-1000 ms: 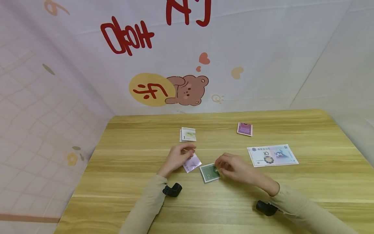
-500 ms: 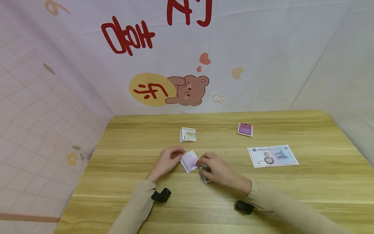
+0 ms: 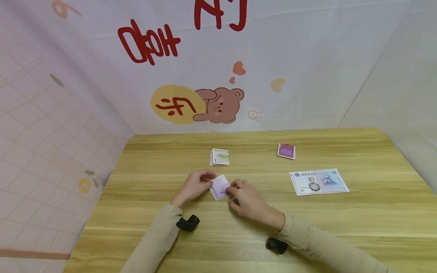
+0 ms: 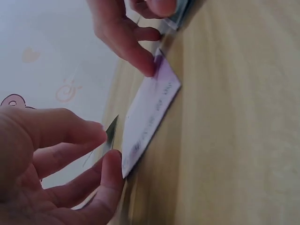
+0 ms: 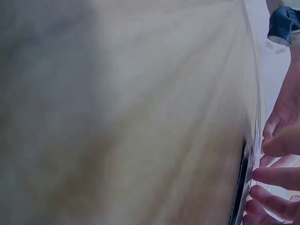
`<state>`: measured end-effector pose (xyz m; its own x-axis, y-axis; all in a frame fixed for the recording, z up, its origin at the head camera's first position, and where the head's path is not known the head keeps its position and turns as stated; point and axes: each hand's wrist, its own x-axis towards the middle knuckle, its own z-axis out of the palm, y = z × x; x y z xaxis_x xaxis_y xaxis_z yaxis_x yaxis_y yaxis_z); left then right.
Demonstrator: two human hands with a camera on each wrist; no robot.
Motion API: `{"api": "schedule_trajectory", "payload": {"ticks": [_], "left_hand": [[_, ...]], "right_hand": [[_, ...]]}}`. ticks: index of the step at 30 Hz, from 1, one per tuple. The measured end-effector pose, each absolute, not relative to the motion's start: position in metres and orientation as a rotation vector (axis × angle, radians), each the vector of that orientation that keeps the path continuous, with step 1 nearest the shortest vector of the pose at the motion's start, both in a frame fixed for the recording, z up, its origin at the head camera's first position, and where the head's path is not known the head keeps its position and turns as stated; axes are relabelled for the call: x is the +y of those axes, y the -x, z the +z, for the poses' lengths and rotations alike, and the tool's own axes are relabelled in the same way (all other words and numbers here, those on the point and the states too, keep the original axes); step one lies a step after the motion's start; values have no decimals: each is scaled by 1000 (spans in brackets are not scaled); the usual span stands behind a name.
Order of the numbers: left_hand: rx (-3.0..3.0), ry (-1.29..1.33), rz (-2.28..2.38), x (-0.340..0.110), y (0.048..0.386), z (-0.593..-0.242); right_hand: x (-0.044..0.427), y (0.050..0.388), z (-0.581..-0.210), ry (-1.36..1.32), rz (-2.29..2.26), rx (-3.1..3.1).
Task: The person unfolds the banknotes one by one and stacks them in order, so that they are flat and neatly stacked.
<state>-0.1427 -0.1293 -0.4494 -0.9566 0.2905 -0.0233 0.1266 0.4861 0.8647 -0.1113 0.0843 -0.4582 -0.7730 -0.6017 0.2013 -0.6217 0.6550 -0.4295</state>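
I see the left hand point(image 3: 194, 185) loosely curved, thumb and forefinger apart, at the left corner of the purple note point(image 3: 218, 188) on the wooden table point(image 3: 153, 182). The right hand point(image 3: 249, 204) has a bent finger touching its right corner; I can't tell whether it grips the green note point(image 4: 178, 17) beneath it.

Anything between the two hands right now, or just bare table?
The pale purple note lies there, on the table between the left hand and right hand; both the head and left wrist views show it.
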Motion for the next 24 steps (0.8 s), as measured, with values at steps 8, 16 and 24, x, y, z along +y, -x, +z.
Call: {"api": "schedule_trajectory", "payload": {"ticks": [8,16,24], "left_hand": [[2443,-275,1525,-126,149,-450],[2440,-255,1604,-128,150,-450],[2406,-275,1687,-133,150,-447]], "right_hand": [[86,109,-460,-1024,815,-2828],[84,108,-460,-1053,821,-2828],[84,110,-462,-1097,927,-2824]]}}
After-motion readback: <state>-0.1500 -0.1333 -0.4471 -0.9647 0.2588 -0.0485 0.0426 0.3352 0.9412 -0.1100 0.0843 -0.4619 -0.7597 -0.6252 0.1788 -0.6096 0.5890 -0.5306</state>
